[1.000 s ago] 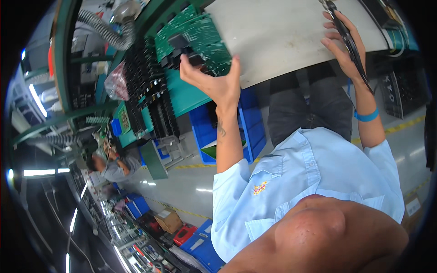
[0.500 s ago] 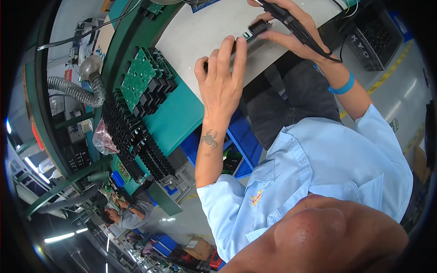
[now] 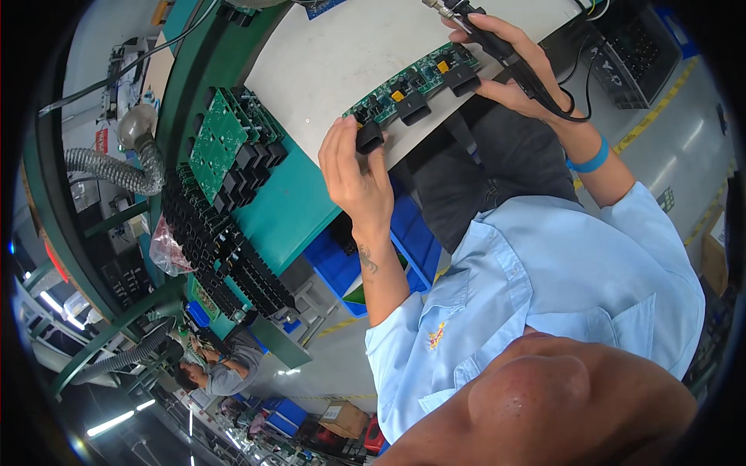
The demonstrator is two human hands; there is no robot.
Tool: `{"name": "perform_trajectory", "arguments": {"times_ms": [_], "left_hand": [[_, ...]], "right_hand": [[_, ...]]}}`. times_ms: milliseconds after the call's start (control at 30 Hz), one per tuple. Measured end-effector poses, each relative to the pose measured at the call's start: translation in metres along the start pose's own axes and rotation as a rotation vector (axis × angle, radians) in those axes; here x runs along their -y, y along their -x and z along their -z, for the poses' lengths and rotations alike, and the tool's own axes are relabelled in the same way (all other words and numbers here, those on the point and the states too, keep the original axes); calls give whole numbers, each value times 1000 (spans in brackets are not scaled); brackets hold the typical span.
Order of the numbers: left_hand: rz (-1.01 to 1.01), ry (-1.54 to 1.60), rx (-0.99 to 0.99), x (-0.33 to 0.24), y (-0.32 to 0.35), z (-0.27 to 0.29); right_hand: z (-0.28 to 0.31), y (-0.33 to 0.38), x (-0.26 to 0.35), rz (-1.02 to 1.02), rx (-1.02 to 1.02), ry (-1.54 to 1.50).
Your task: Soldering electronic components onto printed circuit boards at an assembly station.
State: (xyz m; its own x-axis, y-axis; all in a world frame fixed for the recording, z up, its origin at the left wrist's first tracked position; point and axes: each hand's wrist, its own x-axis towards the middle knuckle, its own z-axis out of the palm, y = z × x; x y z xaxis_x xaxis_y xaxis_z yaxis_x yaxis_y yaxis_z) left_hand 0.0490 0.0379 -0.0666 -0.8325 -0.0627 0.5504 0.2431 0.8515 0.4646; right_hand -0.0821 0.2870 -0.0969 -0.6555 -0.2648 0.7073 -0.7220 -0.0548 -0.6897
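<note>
A long, narrow green circuit board (image 3: 423,75) with black box-shaped connectors and small yellow parts is tilted so its component side shows. My left hand (image 3: 353,175) is closed on the board's left end, thumb and fingers around the black connector (image 3: 369,138) there. At the other end, my right hand (image 3: 524,70) grips the board near another black connector (image 3: 461,80). In that same hand lies a black corded soldering iron (image 3: 495,45), its metal front end pointing away to the upper left. Below the board is a whitish work mat (image 3: 299,81).
Stacked green boards with black connectors (image 3: 221,147) stand on the teal bench (image 3: 291,206) to the left, beside rows of black parts (image 3: 225,252). Blue bins (image 3: 416,229) sit below the bench edge. A flexible hose (image 3: 116,161) and another person (image 3: 221,373) are farther left.
The board has turned from nearly edge-on to showing its component side. My left hand has shifted left and nearer to me, onto the board's end; my right hand keeps the soldering iron.
</note>
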Motion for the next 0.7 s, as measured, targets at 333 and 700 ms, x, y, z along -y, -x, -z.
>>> {"name": "perform_trajectory", "arguments": {"times_ms": [333, 700], "left_hand": [[-155, -244, 34, -41, -40, -3], [-187, -214, 248, -40, -50, -15]], "right_hand": [[8, 5, -4, -93, 50, -8], [10, -1, 3, -31, 59, 50]]}}
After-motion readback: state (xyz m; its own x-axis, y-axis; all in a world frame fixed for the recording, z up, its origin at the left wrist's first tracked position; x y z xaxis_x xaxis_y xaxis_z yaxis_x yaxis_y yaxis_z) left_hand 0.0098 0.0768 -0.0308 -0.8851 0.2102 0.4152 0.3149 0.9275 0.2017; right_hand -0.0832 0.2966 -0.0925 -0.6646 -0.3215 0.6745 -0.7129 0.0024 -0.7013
